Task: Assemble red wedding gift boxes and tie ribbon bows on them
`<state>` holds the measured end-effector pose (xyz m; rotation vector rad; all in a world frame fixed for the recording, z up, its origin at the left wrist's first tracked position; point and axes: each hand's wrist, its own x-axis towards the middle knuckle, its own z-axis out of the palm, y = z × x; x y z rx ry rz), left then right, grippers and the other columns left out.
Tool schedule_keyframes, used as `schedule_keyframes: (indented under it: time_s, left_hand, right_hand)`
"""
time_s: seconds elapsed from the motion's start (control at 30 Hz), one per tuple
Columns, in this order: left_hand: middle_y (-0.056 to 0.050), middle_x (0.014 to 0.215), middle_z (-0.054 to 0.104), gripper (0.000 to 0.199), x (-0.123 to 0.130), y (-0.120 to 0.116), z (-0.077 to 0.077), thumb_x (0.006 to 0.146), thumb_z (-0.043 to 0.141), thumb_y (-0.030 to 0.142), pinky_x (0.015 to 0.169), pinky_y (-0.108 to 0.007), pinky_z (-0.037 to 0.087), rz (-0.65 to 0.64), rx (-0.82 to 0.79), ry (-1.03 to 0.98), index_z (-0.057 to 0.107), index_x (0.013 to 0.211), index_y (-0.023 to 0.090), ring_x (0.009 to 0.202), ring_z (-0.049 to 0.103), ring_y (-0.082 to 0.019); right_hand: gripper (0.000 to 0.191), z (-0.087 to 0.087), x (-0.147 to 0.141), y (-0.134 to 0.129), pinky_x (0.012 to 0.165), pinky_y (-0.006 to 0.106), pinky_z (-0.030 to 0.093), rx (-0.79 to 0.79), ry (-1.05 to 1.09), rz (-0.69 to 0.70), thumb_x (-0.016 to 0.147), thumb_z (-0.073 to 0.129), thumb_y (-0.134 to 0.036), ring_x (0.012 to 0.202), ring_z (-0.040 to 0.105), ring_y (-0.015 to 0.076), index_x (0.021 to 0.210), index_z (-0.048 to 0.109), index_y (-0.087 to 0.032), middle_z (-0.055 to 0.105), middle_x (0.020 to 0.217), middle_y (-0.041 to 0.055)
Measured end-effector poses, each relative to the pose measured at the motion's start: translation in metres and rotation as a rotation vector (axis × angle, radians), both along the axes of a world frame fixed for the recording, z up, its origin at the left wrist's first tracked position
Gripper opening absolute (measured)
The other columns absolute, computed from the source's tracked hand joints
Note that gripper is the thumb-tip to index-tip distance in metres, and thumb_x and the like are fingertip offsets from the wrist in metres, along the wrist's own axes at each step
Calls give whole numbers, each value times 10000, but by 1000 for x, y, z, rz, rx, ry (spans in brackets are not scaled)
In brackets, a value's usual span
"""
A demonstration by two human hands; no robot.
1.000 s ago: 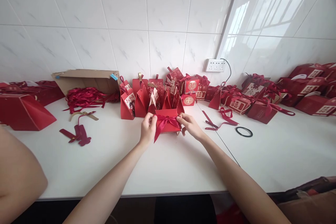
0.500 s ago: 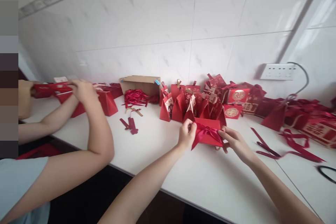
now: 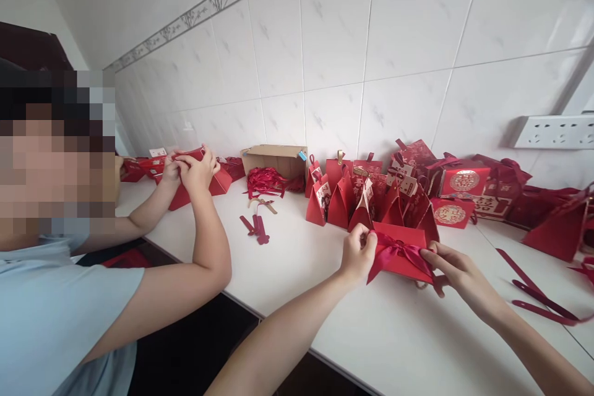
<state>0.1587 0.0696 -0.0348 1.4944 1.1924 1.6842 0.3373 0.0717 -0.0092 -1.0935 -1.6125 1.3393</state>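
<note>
A red gift box with a dark-red satin ribbon bow on its face is between my two hands, just over the white table. My left hand is closed in a pinch at the box's left side, where the ribbon meets the edge. At the right end, my right hand grips the box and the bow's right part between thumb and fingers. Directly behind stand several red peaked gift boxes with tags and small loops on top.
A co-worker's hands hold another red box on the left. An open cardboard box with red ribbons stands by the wall. Loose ribbon strips lie at the right on the white table. A socket strip is on the wall.
The view has swung left, so everything sits farther right and more of the co-worker shows. My hands keep their hold on the box. The co-worker's hands have come together on their box.
</note>
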Motion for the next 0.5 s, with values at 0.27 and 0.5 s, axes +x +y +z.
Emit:
schedule_keyframes:
  time_s: [0.27, 0.5]
  left_hand:
    - [36, 572, 401, 262, -1, 1, 1, 799, 453, 387, 560, -224, 326, 59, -5, 32, 386, 635, 195, 565, 401, -110]
    - [38, 594, 457, 277, -9, 0, 9, 731, 525, 433, 582, -215, 330, 26, -9, -30, 447, 631, 187, 602, 430, -124]
  right_hand:
    - [453, -5, 0, 5, 371, 218, 410, 34, 41, 9, 687, 647, -582, 497, 582, 139, 633, 430, -188, 509, 593, -16]
    - [493, -7, -11, 12, 294, 186, 373, 81, 118, -55, 655, 614, -633, 357, 480, 72, 633, 405, -187, 466, 524, -66]
